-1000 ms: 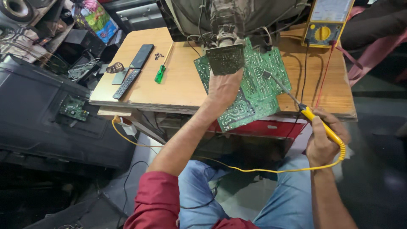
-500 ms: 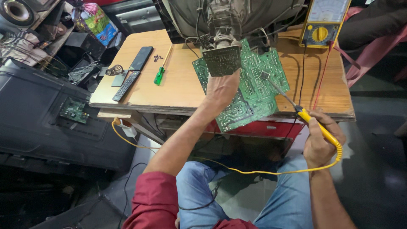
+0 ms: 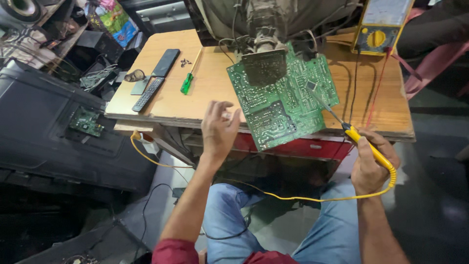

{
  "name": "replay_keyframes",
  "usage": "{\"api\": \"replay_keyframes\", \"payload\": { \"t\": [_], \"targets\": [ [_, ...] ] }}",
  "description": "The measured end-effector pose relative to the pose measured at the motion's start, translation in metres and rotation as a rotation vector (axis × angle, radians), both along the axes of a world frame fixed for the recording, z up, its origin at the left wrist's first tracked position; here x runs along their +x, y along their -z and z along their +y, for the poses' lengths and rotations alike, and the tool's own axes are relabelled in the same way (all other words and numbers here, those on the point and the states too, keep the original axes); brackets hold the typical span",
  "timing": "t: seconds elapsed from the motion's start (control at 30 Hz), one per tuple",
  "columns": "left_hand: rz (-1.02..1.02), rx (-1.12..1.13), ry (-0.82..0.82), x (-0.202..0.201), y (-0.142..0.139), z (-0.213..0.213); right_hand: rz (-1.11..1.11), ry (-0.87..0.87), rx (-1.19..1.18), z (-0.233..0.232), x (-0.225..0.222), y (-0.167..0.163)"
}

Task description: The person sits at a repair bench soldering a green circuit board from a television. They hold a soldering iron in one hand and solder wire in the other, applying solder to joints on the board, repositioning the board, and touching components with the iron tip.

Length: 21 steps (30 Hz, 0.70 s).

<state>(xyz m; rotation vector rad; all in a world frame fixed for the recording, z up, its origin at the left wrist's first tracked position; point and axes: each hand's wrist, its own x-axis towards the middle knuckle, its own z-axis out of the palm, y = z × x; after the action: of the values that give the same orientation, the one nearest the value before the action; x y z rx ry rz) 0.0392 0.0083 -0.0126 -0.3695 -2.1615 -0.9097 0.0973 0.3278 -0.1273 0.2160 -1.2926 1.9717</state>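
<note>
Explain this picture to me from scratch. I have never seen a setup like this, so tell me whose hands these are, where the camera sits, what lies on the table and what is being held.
The camera is worn on a person's head and looks down, so you see that person's own arms and knees. The right hand grips a yellow-handled soldering iron, its thin metal tip reaching up onto a green circuit board. A yellow coiled cord trails from the handle across the lap. The left hand is open, fingers spread, just left of the board and holding nothing. The board leans at the front of a wooden table, wired to the back of an old tube television. Also on the table: a green-handled screwdriver, a black remote control, a dark phone, and a yellow multimeter at the far right.
</note>
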Motion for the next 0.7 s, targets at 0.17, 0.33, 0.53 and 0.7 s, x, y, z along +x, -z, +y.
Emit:
{"api": "replay_keyframes", "payload": {
  "t": [0.17, 0.33, 0.53, 0.7],
  "targets": [
    [-0.05, 0.129, -0.067, 0.006, 0.029, -0.039, 0.019, -0.052, 0.028, -0.013, -0.003, -0.003],
    [-0.052, 0.263, -0.042, 0.002, 0.046, -0.06, 0.016, -0.088, 0.071, -0.031, -0.005, -0.005],
    [-0.117, 0.416, 0.077, 0.002, 0.048, -0.059, 0.024, -0.05, 0.173, -0.048, -0.008, -0.009],
    [-0.145, 0.397, 0.095, 0.004, 0.048, -0.059, 0.026, -0.114, 0.167, -0.056, -0.007, -0.012]
  ]
}}
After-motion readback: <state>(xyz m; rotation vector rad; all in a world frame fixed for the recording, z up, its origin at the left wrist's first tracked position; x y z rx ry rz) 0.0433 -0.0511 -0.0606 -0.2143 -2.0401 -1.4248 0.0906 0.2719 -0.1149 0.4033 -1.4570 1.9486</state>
